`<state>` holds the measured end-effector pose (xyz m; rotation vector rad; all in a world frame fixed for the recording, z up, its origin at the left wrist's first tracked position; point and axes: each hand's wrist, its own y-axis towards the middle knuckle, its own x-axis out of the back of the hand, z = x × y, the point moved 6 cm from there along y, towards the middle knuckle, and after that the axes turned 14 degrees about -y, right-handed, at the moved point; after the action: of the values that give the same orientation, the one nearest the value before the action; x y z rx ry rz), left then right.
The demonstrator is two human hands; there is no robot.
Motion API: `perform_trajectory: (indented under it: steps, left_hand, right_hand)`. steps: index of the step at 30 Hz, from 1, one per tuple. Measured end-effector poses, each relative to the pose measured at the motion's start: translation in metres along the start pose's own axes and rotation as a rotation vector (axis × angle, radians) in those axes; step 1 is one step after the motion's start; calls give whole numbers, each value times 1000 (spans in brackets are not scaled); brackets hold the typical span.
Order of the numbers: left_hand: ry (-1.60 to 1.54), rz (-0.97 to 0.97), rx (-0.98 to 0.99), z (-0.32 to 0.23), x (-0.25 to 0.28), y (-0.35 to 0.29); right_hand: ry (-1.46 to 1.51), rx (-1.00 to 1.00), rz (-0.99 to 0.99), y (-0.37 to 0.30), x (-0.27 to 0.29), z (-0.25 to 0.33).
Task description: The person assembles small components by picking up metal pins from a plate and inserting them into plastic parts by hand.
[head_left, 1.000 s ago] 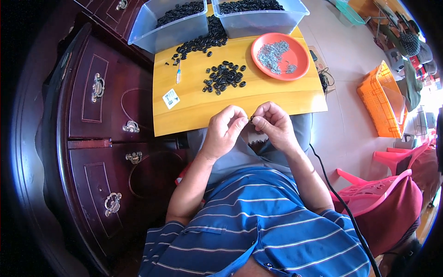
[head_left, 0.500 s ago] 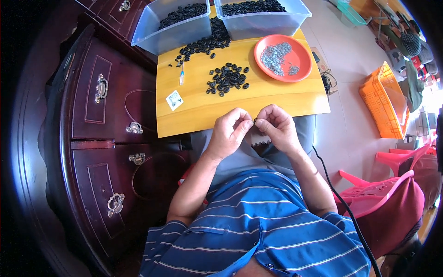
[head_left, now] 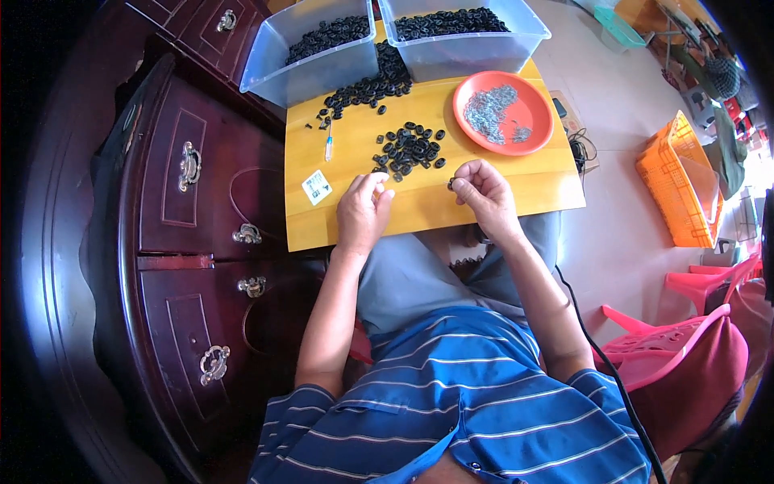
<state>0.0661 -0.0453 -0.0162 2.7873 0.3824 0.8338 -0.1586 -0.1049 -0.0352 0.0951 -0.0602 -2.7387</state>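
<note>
while the right hand [head_left: 489, 199] pinches a small black piece [head_left: 451, 184] between thumb and bent forefinger, the left hand [head_left: 362, 214] hovers at the near left edge of a pile of black oval pieces [head_left: 413, 149], thumb and forefinger apart, nothing visible between them. position: held piece is over the near part of the yellow desk [head_left: 528, 187], to the right of the pile and nearer the body, not touching it. handling, judged by look only: very light, stiff, probably moulded plastic or hard rubber; smooth enough to twist or spring out of a loose pinch, unlikely to break. best hold, by estimate: thumb and one fingertip across the two long sides of the oval, leaving both ends bare. orientation: fingers cover most of the held piece; only a dark bit shows, poking out leftward from the fingertips, so its long axis cannot be told. pile pieces mostly lie flat, long axes scattered without common direction; one loose oval [head_left: 439, 163] at the right edge appears to run from near left to far right. surroundings: red dish [head_left: 532, 101] with thin silvery bits [head_left: 489, 113] beyond the right hand; left bin [head_left: 322, 77] and right bin [head_left: 468, 58], both clear, hold more black pieces at the far edge.
</note>
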Motion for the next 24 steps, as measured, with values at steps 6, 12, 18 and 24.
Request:
perform_trajectory:
  steps: [6,12,18,24]
  left_hand:
    - [112,7,-13,8,-2,11]
    - [193,0,-100,6,-5,9]
    - [27,29,17,-1,-4,-1]
    - [91,82,-89,-4,-7,2]
  right_hand:
    - [-18,-76,-35,3,-6,-24]
    - [-6,-58,-50,3,-1,-25]
    - [-16,-62,-65,3,1,-22]
    - [8,-65,-51,3,0,-25]
